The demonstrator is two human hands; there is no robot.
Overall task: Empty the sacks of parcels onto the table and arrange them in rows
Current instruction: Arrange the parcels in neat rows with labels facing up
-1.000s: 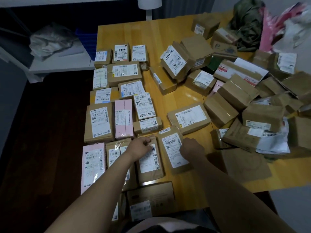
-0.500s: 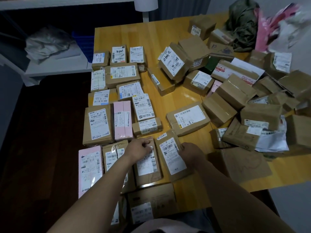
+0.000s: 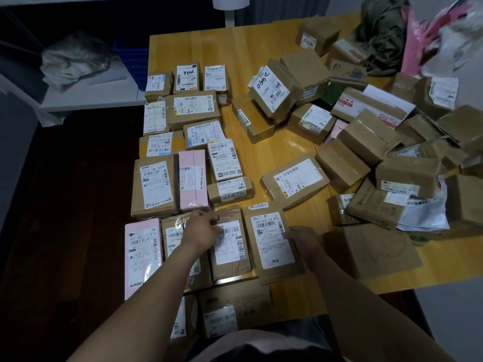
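Observation:
Several brown and pink labelled parcels lie in rows on the left part of the wooden table (image 3: pixel 198 48). My left hand (image 3: pixel 200 231) rests with relaxed fingers on a brown parcel (image 3: pixel 230 246) in the near row. My right hand (image 3: pixel 300 237) grips the right edge of the neighbouring brown parcel (image 3: pixel 271 239), which lies close beside it. A loose heap of brown parcels (image 3: pixel 366 142) covers the right half of the table. Sacks, one dark green (image 3: pixel 381 35) and one pink (image 3: pixel 423 35), lie at the far right corner.
A large flat brown envelope (image 3: pixel 373 249) lies right of my right hand. A boxed parcel (image 3: pixel 232 307) sits at the near table edge. A white shelf (image 3: pixel 86 100) with a crumpled bag stands to the left over dark floor. Bare wood shows mid-table.
My right hand has slid the brown parcel leftward and straightened it against the one under my left hand. My left hand has barely moved.

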